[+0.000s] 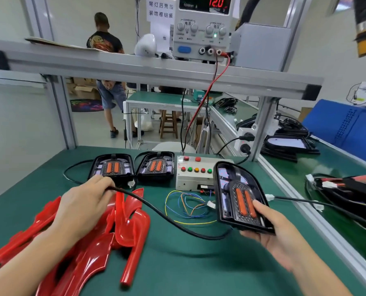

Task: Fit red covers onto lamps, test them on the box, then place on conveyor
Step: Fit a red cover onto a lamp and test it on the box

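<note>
Uncovered black lamp (pixel 239 197) tilted; red covers (pixel 105 236) piled, maybe overlapping.

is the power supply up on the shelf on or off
On. The power supply has its red display lit, reading 12.0, and a small green light glows among its knobs. Red and black leads are plugged into its front terminals.

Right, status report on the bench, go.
Left hand grips the black cable. Right hand holds an uncovered lamp. Red covers piled under left arm. Test box unobstructed.
</note>
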